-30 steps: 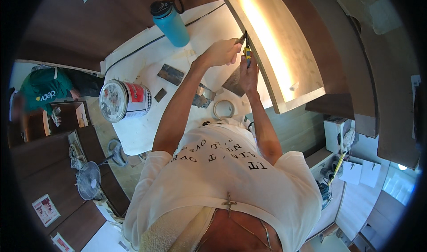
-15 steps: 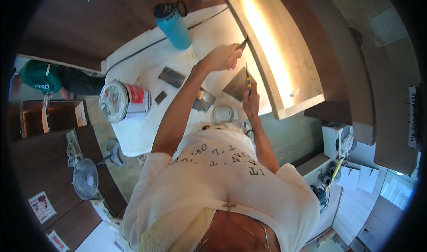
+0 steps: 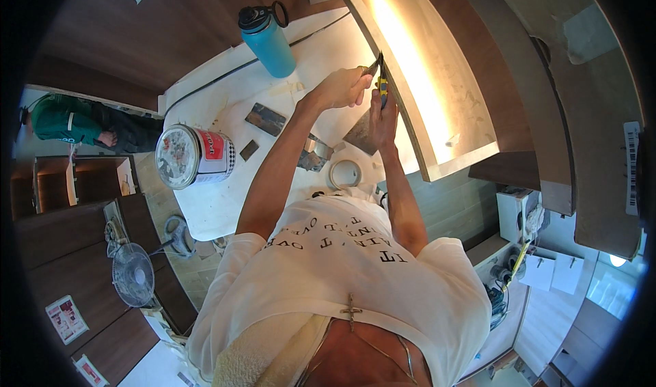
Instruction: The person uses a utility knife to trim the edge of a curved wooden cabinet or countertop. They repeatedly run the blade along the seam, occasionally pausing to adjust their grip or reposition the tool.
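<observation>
Nearest is the person's white shirt (image 3: 335,271), with a tape roll (image 3: 331,174) beyond its hem, on the table (image 3: 205,213) to the left of the lit board (image 3: 461,90). Past the roll, the right hand (image 3: 384,119) grips a yellow and black knife (image 3: 383,89), which points up beside the board's left edge. Also left of the board, the left hand (image 3: 344,88) pinches a dark blade (image 3: 374,66), its tip against or very near the same edge; contact cannot be told. The step in hand looks like close blade work at this spot, perhaps one tool worked against the other. The next move seems to call for a steady left hand, with the knife well controlled so close to it. Farther left of the board stand a large tin (image 3: 196,156) and a blue bottle (image 3: 271,49). Beyond the table, far left of the board, is a co-worker in green (image 3: 65,118).
</observation>
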Available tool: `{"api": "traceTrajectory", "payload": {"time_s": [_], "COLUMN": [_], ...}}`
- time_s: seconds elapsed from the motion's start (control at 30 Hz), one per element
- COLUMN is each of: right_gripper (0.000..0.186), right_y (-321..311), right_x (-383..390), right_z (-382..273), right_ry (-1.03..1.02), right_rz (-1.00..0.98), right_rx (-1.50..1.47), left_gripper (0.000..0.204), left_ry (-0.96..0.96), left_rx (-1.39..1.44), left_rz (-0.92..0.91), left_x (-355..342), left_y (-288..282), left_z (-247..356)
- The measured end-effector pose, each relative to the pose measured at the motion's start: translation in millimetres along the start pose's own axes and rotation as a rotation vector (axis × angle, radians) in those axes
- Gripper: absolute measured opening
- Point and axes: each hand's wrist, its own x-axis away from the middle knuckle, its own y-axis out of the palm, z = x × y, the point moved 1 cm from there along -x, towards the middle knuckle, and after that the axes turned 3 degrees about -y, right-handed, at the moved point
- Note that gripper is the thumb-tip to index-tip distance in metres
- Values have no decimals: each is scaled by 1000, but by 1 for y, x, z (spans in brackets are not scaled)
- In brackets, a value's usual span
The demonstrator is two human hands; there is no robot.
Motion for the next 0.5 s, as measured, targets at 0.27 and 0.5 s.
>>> {"api": "traceTrajectory", "payload": {"time_s": [0.27, 0.5], "right_gripper": [31, 29], "right_y": [3, -6], "right_x": [2, 14], "right_z": [-5, 0], "right_ry": [8, 42], "right_rz": [28, -20], "right_rx": [0, 79], "left_gripper": [41, 40], "left_ry": [-18, -39], "left_rx": [30, 106], "left_rz": [-31, -23], "left_x": [-1, 6], "left_y": [0, -3], "left_z": [-4, 2]}}
